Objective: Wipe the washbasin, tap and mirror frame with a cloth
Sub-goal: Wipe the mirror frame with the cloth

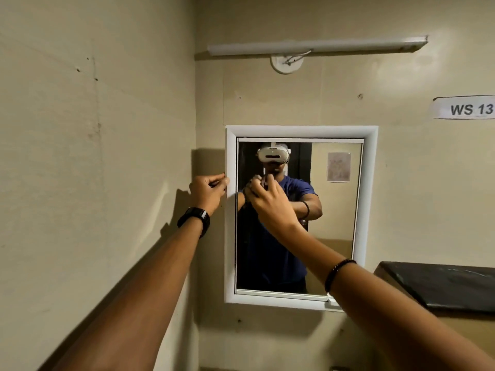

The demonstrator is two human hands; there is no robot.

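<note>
Both my arms reach up and forward. My left hand [209,192] has its fingers curled in, thumb against forefinger, a black watch [194,220] on the wrist. Just right of it, my right hand [270,203] is raised, fingers loosely curled, a beaded bracelet [338,273] on its wrist. Whether either holds anything I cannot tell.

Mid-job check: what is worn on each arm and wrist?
Both forearms are bare, with no sleeves in view. The left wrist carries a black watch with a pale grey edge; the right wrist wears a dark beaded bracelet. No gloves on the left hand or right hand.
</note>
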